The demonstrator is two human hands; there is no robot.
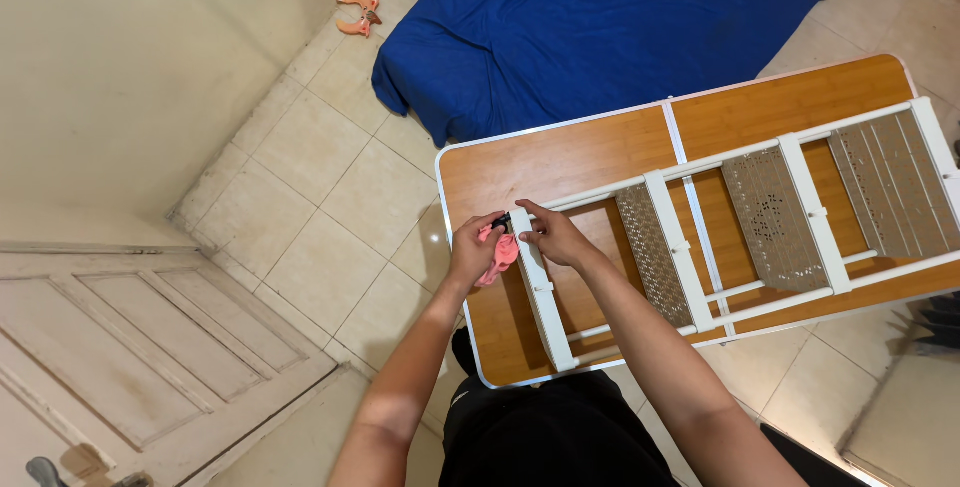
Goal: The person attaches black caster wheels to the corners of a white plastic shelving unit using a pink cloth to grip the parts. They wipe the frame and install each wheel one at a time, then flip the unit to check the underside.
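Pink cloth (499,254) at rack (745,227) end rail, on table (560,162). Left hand (473,250) closed around cloth. Right hand (553,234) pinches small dark part (501,219) at rail top. Blue bed (600,17) beyond.

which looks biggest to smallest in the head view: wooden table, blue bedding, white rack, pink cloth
1. blue bedding, though it lies farther off and is cut by the frame
2. wooden table
3. white rack
4. pink cloth
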